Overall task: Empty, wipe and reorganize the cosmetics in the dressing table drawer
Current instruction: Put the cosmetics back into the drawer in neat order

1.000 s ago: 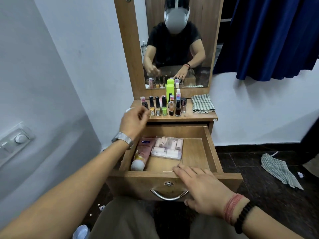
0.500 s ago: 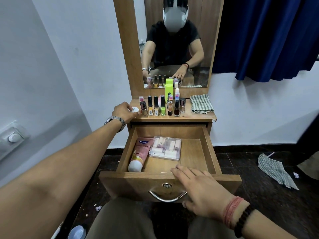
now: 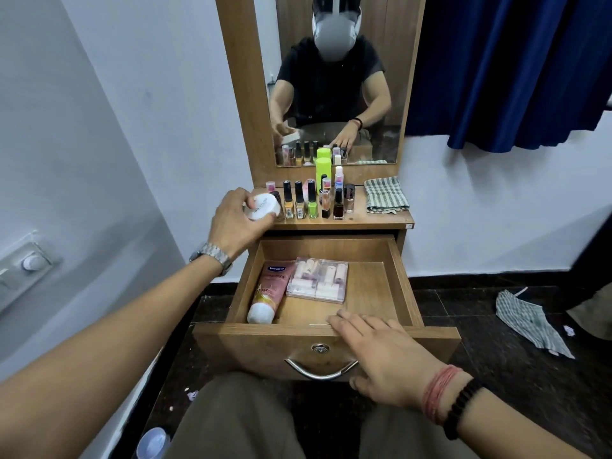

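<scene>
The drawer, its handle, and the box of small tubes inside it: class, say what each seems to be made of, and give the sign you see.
Drawer: wood or wood-look board, matt brown, with grain lines showing.
Handle: likely metal, polished silver, with bright highlights along its curve.
Box: probably clear hard plastic, since the tubes show through its glossy lid.

Drawer (image 3: 402, 279) pulled out below surface (image 3: 361, 221), mirror (image 3: 334, 81) behind it at 12. In drawer: tube (image 3: 269, 291) at left wall, lying front-to-back; case (image 3: 318, 280) just beside it at 3 o'clock, toward back. On surface: bottles (image 3: 313, 200) in rows at centre-left, folded cloth (image 3: 385, 195) at 3 o'clock of them. Left hand (image 3: 238, 221) w/ jar (image 3: 261, 206) at 9 o'clock of bottles, over surface's left edge. Right hand (image 3: 381, 352) on drawer front rim, 6 o'clock of case. 2nd cloth (image 3: 530, 321) on floor, well right of drawer.
</scene>
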